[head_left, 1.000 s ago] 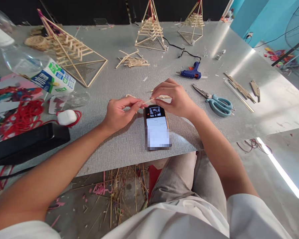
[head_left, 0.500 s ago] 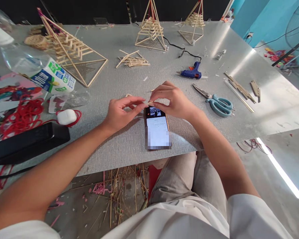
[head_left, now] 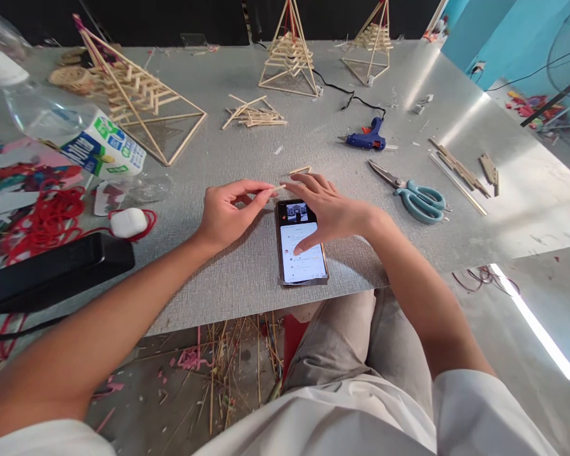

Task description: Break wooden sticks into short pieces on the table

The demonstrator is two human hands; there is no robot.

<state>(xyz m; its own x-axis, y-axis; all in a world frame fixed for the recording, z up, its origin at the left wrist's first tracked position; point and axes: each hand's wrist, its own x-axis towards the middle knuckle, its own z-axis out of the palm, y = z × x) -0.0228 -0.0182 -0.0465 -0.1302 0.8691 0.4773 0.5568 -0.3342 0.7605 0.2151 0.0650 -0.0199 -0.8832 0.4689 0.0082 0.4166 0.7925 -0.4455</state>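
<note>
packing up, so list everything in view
flat table: 1, grey, centre
rectangular phone: 1, dark, front
short wooden stick: 1, pale, beyond phone
triangular wooden frames: 3, pale, back
wooden stick pile: 1, pale, centre
plastic glue gun: 1, blue, right
metal scissors: 1, blue-handled, right
flat wooden strips: several, brown, right
plastic bottle: 1, clear, left
tangled cord: 1, red, left
rounded case: 1, white, left
boxy object: 1, black, left
left hand: 1, bare, pinching stick
right hand: 1, bare, over phone

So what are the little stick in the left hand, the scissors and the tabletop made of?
The stick in the left hand: probably bare wood or bamboo, pale and matt.
Scissors: grey blades, likely steel; smooth blue handles, apparently plastic.
Tabletop: silvery with streaked reflections, perhaps metal or textured film.
</note>
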